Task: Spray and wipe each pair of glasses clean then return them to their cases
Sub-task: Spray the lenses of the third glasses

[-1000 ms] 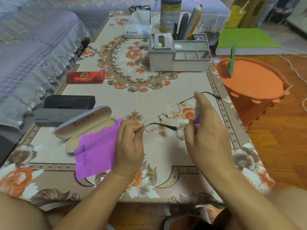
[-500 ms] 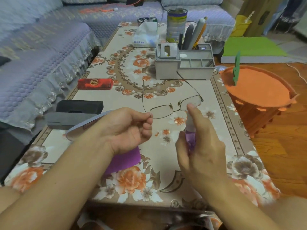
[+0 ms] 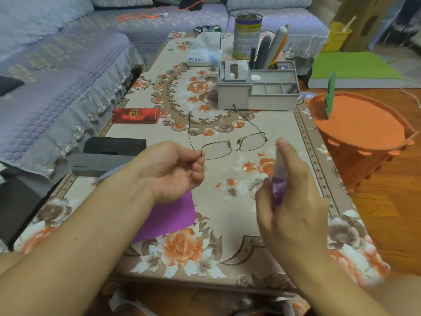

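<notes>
Two lenses to mist: my left hand (image 3: 173, 169) pinches thin wire-framed glasses (image 3: 232, 144) by the hinge; right hand (image 3: 293, 201) grips small purple spray bottle (image 3: 279, 179) just beside them; aim nozzle squarely.

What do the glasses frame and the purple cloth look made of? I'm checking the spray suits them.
The glasses frame looks like thin dark metal wire: very slim rims and temples, with clear lenses. The purple cloth looks like soft matte microfibre, lying flat and limp on the table; the exact fibre cannot be told.
</notes>
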